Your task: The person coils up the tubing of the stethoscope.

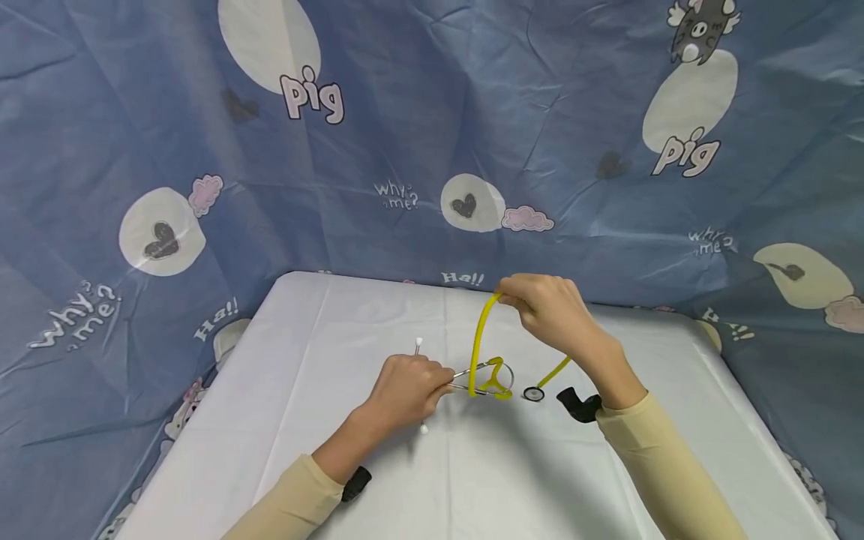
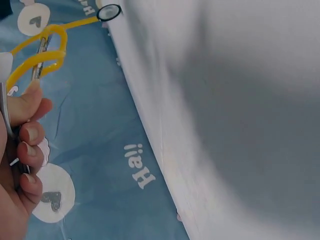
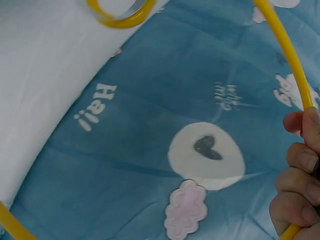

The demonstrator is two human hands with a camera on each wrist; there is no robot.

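Observation:
A stethoscope with yellow tubing (image 1: 475, 337) is held up above the white table. My left hand (image 1: 412, 386) grips its metal ear tubes, fingers curled round them in the left wrist view; one white ear tip (image 1: 418, 341) sticks out beyond the hand and another ear tip (image 1: 424, 429) on the near side. Higher and to the right, my right hand (image 1: 550, 311) grips the yellow tube, which bends down from it toward the left. The round chest piece (image 1: 533, 394) hangs at the tube's end, below the right hand; in the left wrist view the chest piece (image 2: 109, 12) shows at the top.
White cloth covers the table (image 1: 378, 322). Behind and beside it hangs a blue printed curtain (image 1: 378, 150). A black curved object (image 1: 579, 405) shows by the right wrist, and another black piece (image 1: 356, 484) by the left forearm.

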